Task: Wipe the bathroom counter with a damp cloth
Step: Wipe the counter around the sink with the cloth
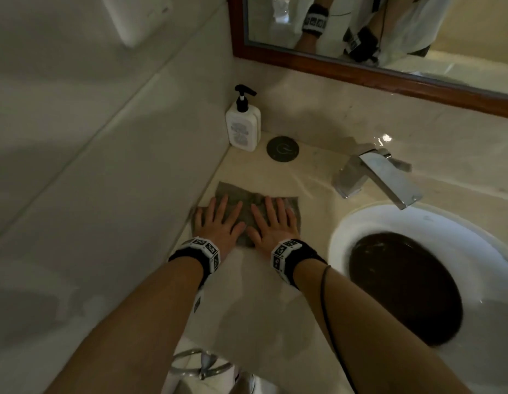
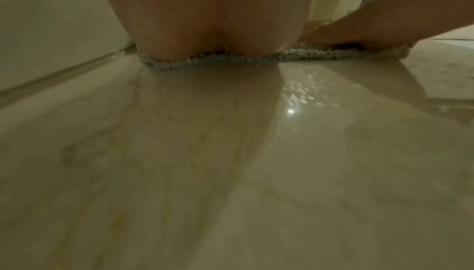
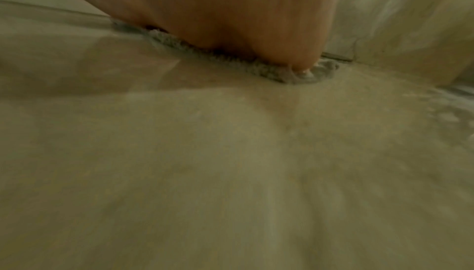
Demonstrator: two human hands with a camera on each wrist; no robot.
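Pressing down flat, left hand (image 1: 221, 223) and right hand (image 1: 271, 223) sit side by side on the grey damp cloth (image 1: 248, 207) — fingers straight, spread — cloth flat on the glossy beige stone counter (image 1: 264, 302); white pump soap bottle (image 1: 242, 125) stands beyond the fingertips

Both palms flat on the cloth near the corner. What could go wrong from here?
1. Pushing the cloth further back with left hand and right hand may knock over the soap bottle in the corner.
2. Counter looks wet and glossy; flat palms could slip.
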